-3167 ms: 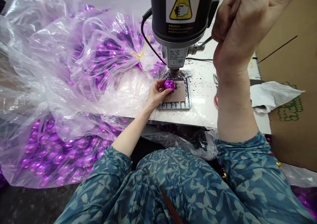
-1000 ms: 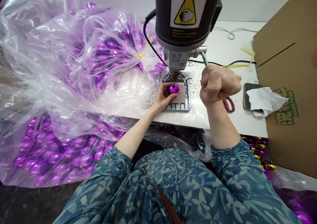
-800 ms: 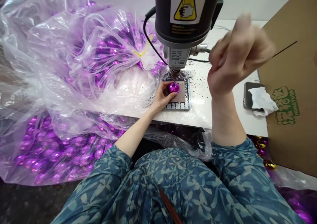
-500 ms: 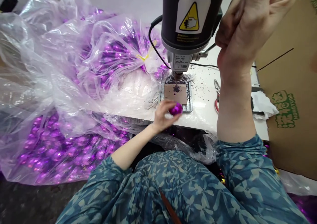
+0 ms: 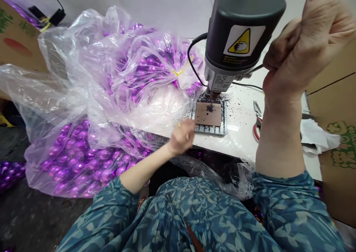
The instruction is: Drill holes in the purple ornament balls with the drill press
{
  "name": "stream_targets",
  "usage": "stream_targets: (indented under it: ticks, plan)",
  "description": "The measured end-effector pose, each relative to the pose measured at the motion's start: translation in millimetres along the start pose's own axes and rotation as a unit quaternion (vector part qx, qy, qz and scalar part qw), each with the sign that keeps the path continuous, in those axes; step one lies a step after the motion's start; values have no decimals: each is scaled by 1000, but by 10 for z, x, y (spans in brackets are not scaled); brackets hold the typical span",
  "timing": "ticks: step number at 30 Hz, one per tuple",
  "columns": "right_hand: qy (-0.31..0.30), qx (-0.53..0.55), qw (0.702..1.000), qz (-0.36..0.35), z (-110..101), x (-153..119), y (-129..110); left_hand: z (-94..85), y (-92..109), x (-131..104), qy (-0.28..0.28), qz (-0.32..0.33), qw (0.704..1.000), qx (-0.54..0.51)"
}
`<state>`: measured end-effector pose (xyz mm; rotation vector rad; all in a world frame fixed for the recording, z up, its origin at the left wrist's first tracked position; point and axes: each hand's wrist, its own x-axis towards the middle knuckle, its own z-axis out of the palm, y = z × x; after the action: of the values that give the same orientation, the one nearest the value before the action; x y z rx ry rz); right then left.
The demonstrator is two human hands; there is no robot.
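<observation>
My right hand point(image 5: 311, 44) is raised beside the black drill press point(image 5: 244, 25), its fingers closed around the lever. The thin lever rod point(image 5: 256, 68) runs from the machine into the fist. Low at the table's front edge, my left hand point(image 5: 182, 137) is slightly blurred, its fingers curled inward. Whether anything is inside them is hidden. Just right of it lies a tan board point(image 5: 208, 114) with a small hole and dark shavings, on the slotted metal base point(image 5: 213, 130) under the chuck point(image 5: 214, 95). No ball shows on the board.
Clear plastic bags of shiny purple balls fill the left: a tied one point(image 5: 147, 70) on the table and a lower one point(image 5: 83, 159). Red-handled pliers point(image 5: 257, 122) and white tissue point(image 5: 318, 135) lie to the right. A cardboard box point(image 5: 336, 107) stands at the far right.
The purple ball in my left hand has gone from sight, and that hand has turned and curled. My right hand stays on the lever. The view has shifted left.
</observation>
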<state>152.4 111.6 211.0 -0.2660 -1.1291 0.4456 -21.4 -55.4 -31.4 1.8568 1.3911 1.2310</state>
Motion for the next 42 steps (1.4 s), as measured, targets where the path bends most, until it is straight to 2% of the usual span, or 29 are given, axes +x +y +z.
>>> stream_targets:
  ticks: [2, 3, 4, 6, 8, 9, 14, 19, 22, 24, 26, 28, 31, 34, 38, 42]
  plan:
    - [-8, 17, 1000, -1, 0, -8, -2, -371, -231, 529, 110, -25, 992, 62]
    - [-3, 24, 1000, -1, 0, -12, -5, -537, -354, 794, 135, -60, 982, 120]
    - [0, 27, 1000, -1, 0, -14, -9, -675, -469, 1042, 123, -110, 970, 180]
    - [3, 19, 1000, 1, -2, -17, -21, -838, -652, 1456, 57, -203, 944, 254]
    - [-4, 11, 1000, 3, -11, -20, -32, -862, -764, 1740, 43, -226, 934, 273]
    - [-11, 10, 1000, 7, -17, -21, -34, -840, -799, 1837, 53, -219, 936, 270]
    - [-12, 18, 1000, -2, -35, -24, -6, -710, -892, 2052, 90, -167, 956, 224]
    - [-21, 0, 1000, -10, -32, -29, -30, -760, -947, 2005, 114, -166, 970, 133]
    - [-20, 11, 1000, 1, -24, -39, -72, -886, -910, 1830, 162, -200, 966, 32]
    - [-20, 16, 1000, 7, -15, -45, -92, -987, -808, 1655, 176, -235, 954, -66]
    - [-17, 31, 999, 8, -2, -47, -94, -1060, -624, 1453, 141, -247, 945, -159]
    - [-8, 53, 999, -5, 10, -44, -74, -1065, -375, 1249, 73, -220, 945, -231]
    - [0, 62, 998, -13, 19, -33, -15, -917, 8, 986, -25, -183, 937, -295]
    - [2, 38, 999, -15, 18, -25, 29, -661, 231, 811, -87, -194, 919, -333]
    - [10, -24, 1000, 1, 37, -23, 28, -373, 204, 712, -101, -219, 905, -351]
    - [0, -81, 997, 16, 43, -13, 50, -218, 36, 708, -44, -167, 941, -290]
